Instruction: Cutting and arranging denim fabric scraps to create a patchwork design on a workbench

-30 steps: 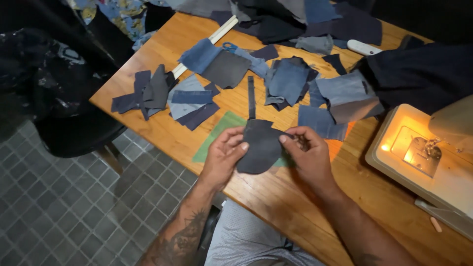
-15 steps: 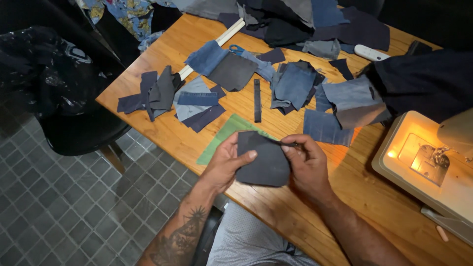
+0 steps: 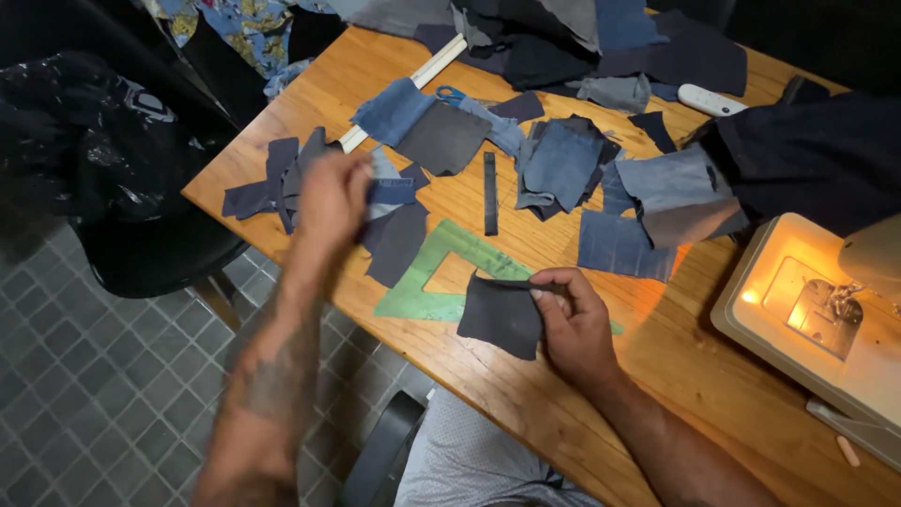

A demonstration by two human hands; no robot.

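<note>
Step in hand, as judged: picking a further cut piece from the scattered denim while one piece is kept ready at the counter edge.

To do it well: keep the held piece flat and pinned so its edges do not curl or shift off the green set square; lift only the top scrap from the pile with fingertips, so neighbouring pieces stay sorted; match the edge length before bringing the two together.

Right hand: fingers curled, thumb and fingertips closed on the upper right edge of a dark grey fabric piece. The piece lies partly over the green set square near the front edge of the wooden counter.

Left hand: motion-blurred, extended over the small pile of blue and grey denim scraps at the left of the counter. It appears loosely closed, touching or pinching a blue scrap; cannot tell for certain whether it grips.

Sewing machine, lamp lit, stands well apart to the right.
</note>
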